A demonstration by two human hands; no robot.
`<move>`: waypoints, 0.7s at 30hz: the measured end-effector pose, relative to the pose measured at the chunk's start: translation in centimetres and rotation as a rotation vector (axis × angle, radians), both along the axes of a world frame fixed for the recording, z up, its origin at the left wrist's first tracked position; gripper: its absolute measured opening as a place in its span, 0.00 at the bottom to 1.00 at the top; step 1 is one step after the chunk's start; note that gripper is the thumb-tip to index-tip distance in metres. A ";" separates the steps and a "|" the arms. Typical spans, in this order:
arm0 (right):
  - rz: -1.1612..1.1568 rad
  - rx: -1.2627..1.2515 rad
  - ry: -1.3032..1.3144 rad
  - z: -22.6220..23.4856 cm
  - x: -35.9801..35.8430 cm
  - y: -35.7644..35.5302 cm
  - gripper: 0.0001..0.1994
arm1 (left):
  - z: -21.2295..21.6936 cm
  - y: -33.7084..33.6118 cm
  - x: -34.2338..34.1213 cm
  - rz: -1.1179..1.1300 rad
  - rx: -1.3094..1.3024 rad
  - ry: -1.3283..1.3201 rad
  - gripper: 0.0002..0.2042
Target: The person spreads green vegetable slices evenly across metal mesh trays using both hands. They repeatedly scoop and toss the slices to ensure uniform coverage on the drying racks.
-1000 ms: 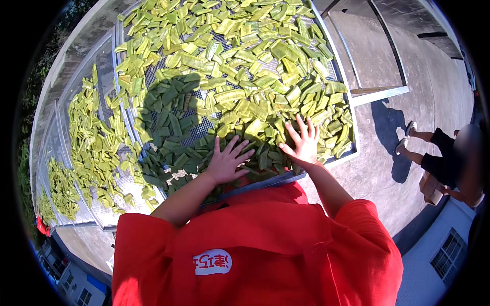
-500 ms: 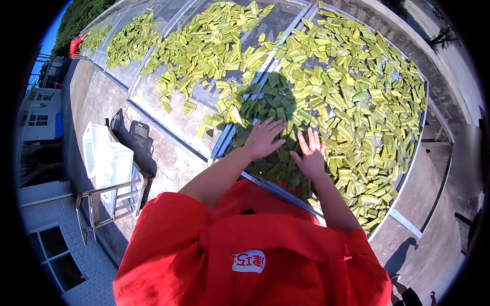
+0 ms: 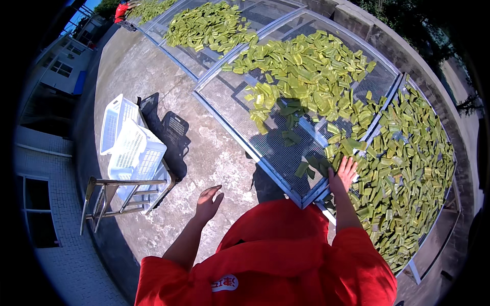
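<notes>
My right hand (image 3: pixel 343 174) rests, fingers spread, at the near corner where two mesh drying racks meet. It touches flat, curved green plant pieces (image 3: pixel 352 146) by the metal seam; whether any lie under the palm is hidden. More green pieces (image 3: pixel 403 183) thickly cover the right-hand rack. On the middle rack, a looser heap of pieces (image 3: pixel 314 71) leaves mesh (image 3: pixel 273 153) bare along the near side. My left hand (image 3: pixel 207 204) hangs in the air over the concrete floor, fingers stretched out and holding nothing, apart from the racks. My shadow falls across the middle rack.
White perforated plastic crates (image 3: pixel 137 148) sit on a metal stand (image 3: pixel 127 182) on the concrete to the left. Farther racks with green pieces (image 3: pixel 206 25) run toward the far left, where a person in red (image 3: pixel 121 11) stands. A low wall (image 3: pixel 372 33) borders the racks behind.
My left hand has lifted off the pieces and moved left over the floor. My right hand now lies by the seam between racks. My view has turned, bringing the middle rack in front of me.
</notes>
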State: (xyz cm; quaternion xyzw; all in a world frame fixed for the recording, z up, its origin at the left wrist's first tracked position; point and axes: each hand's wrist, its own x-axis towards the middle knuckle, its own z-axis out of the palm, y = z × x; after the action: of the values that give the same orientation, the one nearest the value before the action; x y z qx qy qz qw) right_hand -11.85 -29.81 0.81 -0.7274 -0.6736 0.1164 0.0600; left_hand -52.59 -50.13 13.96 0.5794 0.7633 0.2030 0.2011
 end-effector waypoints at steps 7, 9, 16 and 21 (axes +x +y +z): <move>-0.038 0.046 -0.069 -1.0 -0.3 0.3 0.42 | -0.1 17.8 -4.7 -0.155 0.062 -0.178 0.17; -0.021 0.128 -0.077 -1.4 -0.1 -0.3 0.42 | -0.4 22.3 -5.9 -0.214 0.083 -0.215 0.18; -0.188 -0.100 -0.196 1.1 -2.8 1.4 0.42 | -5.3 36.7 -16.3 -0.282 0.042 -0.053 0.26; -0.121 -0.016 0.018 3.7 -11.4 9.4 0.42 | -6.8 46.7 -20.0 -0.254 -0.157 0.213 0.40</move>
State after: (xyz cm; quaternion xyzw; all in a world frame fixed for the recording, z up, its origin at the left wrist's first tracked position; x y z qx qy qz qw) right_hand -23.27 -20.37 4.50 -0.7663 -0.6268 0.1246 0.0670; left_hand -72.56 -3.42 7.13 0.6718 0.7145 0.0534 0.1878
